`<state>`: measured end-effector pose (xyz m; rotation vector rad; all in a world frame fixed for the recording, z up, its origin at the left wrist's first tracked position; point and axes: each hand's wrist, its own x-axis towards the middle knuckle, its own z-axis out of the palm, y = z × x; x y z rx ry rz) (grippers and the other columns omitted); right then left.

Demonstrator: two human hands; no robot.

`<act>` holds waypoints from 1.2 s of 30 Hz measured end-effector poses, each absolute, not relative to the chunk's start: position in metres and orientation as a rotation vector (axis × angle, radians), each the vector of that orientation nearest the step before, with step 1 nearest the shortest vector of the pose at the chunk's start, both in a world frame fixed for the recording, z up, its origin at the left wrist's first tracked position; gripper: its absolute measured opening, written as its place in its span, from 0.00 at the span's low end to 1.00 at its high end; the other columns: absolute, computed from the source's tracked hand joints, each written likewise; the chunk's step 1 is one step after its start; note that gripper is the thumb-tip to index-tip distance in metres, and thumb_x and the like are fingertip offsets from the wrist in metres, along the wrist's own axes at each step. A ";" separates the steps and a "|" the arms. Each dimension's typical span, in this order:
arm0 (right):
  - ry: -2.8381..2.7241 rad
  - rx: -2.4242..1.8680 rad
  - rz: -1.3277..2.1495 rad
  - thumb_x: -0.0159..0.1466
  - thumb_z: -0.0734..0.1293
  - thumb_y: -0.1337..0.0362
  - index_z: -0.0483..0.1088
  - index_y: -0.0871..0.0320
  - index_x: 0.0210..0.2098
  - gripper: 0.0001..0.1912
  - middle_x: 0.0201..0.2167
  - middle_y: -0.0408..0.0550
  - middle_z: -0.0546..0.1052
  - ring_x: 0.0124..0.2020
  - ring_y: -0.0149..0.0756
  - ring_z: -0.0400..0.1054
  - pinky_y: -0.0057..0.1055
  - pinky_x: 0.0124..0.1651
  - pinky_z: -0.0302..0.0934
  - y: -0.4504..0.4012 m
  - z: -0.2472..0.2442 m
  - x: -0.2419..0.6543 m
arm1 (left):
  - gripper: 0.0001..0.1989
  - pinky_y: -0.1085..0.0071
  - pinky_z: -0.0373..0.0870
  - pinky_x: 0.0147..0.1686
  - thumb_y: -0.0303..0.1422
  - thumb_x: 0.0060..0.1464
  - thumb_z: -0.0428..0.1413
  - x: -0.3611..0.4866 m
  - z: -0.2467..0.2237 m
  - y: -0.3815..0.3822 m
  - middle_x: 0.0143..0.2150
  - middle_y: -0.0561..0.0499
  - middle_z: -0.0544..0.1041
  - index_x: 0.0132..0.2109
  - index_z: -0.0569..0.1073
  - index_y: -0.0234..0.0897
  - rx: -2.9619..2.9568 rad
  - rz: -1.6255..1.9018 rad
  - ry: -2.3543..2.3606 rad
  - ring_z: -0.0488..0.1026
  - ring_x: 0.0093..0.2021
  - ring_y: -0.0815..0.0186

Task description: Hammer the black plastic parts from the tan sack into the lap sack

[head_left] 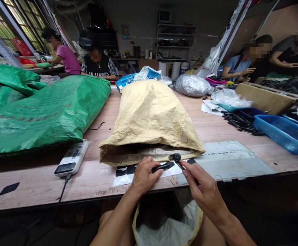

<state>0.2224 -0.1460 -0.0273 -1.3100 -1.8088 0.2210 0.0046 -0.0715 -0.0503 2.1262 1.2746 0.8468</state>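
Between the left hand's [144, 172] fingers sits a gripped black piece [161, 167]; the right hand [201, 182] clasps, seemingly, a tool [176, 158].

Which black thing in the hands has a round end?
The knobbed piece in the right hand: its end is a round black lump. The slim piece in the left hand shows none.

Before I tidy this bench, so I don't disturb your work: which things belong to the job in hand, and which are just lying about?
Apparently in the job:
black piece in the left hand
black-headed rod in the right hand
white sheet bearing black patches
open yellow sack

Seemingly lying about:
green sack
white device
blue tray
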 end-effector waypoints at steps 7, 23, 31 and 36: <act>-1.877 -1.348 0.262 0.71 0.59 0.67 0.68 0.48 0.61 0.21 0.42 0.50 0.76 0.42 0.37 0.73 0.33 0.46 0.71 -0.147 -0.030 0.215 | 0.07 0.68 0.63 0.41 0.33 0.55 0.62 0.006 -0.050 -0.071 0.34 0.51 0.72 0.42 0.83 0.42 2.124 0.847 1.282 0.70 0.40 0.62; -1.868 -1.478 0.092 0.70 0.61 0.61 0.73 0.49 0.54 0.15 0.41 0.48 0.77 0.43 0.38 0.74 0.34 0.46 0.68 -0.116 -0.029 0.240 | 0.07 0.67 0.62 0.42 0.30 0.50 0.64 0.007 -0.045 -0.071 0.37 0.52 0.75 0.38 0.78 0.41 2.080 0.793 1.348 0.70 0.42 0.62; -2.058 -1.574 -0.278 0.69 0.62 0.61 0.75 0.52 0.49 0.13 0.36 0.48 0.76 0.42 0.40 0.69 0.36 0.48 0.64 -0.092 -0.056 0.281 | 0.07 0.66 0.63 0.43 0.28 0.50 0.61 0.006 -0.041 -0.072 0.37 0.54 0.74 0.38 0.75 0.41 2.058 0.785 1.354 0.69 0.40 0.63; -2.047 -1.608 -0.337 0.69 0.62 0.62 0.74 0.53 0.50 0.13 0.37 0.48 0.75 0.42 0.41 0.68 0.36 0.48 0.62 -0.094 -0.060 0.275 | 0.08 0.67 0.64 0.42 0.28 0.49 0.61 0.007 -0.044 -0.072 0.36 0.53 0.73 0.39 0.75 0.41 2.056 0.789 1.349 0.70 0.39 0.63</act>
